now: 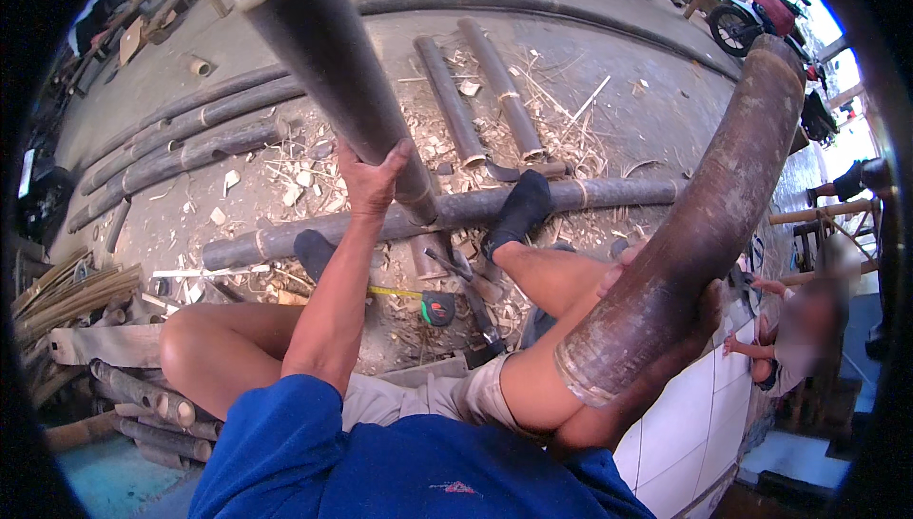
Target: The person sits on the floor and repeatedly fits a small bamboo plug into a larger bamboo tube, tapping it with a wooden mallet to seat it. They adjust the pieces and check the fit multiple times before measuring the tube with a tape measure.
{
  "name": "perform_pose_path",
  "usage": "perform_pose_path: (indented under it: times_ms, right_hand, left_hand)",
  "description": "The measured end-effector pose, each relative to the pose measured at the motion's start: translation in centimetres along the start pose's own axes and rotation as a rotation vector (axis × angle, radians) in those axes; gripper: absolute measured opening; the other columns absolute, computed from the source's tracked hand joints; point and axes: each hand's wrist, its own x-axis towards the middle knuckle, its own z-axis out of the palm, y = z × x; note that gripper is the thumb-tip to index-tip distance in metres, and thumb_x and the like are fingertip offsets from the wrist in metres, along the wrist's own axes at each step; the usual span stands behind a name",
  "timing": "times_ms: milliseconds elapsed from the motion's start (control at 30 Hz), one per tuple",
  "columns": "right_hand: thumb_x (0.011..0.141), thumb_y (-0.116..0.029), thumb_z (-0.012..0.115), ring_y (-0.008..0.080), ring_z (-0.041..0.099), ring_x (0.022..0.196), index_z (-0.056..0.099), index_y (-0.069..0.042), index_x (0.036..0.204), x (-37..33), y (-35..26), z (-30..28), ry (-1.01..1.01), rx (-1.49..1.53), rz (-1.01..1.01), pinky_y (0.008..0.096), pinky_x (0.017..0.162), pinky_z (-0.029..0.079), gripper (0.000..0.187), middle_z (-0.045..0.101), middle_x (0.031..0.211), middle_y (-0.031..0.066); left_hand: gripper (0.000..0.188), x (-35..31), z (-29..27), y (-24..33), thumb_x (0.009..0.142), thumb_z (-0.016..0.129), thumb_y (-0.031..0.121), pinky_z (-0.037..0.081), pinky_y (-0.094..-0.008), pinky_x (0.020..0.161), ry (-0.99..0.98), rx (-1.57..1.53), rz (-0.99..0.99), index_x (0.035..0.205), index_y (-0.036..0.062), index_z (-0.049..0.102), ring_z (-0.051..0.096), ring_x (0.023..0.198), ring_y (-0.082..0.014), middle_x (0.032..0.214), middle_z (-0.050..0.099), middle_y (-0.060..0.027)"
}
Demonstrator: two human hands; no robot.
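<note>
My left hand [373, 175] is wrapped round a dark bamboo tube [323, 62], which stands tilted with its pale cut end up at the top left. That tube's lower end comes down by a long dark bamboo pole [590, 195] on the floor. My right hand [618, 267] grips a second, thicker bamboo tube [689, 215], which slants up to the right and partly hides the hand and forearm. Between my legs lie a tape measure [437, 308] with some yellow tape drawn out, and several hand tools [461, 276]. No finger is touching them.
Two short bamboo tubes [495, 81] lie ahead among pale wood chips [304, 176]. Longer poles [190, 129] lie at the left, beside a stack of split strips [71, 295]. Another person [804, 329] sits at the right. A motorbike [751, 24] stands at the far right.
</note>
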Motion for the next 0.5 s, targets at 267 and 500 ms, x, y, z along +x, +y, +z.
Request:
perform_pose_path:
  times_ms: [267,500]
  right_hand:
    - [0.088,-0.06,0.06,0.0287,0.069,0.082,0.049,0.012,0.134,1.3,-1.5,3.9,0.039,0.156,0.092,0.0355,0.076,0.058,0.086,0.065,0.106,0.0204]
    - [0.08,-0.036,0.085,0.0231,0.068,0.1,0.059,-0.001,0.133,8.3,-14.0,7.0,-0.263,-0.452,-0.762,0.0387,0.093,0.054,0.069,0.07,0.115,0.0119]
  left_hand:
    - [0.078,-0.7,2.5,1.1,0.068,0.095,0.023,0.054,-0.0386,0.094,-0.131,0.302,0.028,0.128,0.0037,0.049,0.069,0.106,-0.0247,0.116,0.069,-0.0153]
    - [0.078,-0.9,2.7,1.8,0.068,0.094,0.025,0.054,-0.0406,0.094,-0.159,0.281,-0.022,0.128,0.0038,0.048,0.069,0.104,-0.027,0.115,0.07,-0.017]
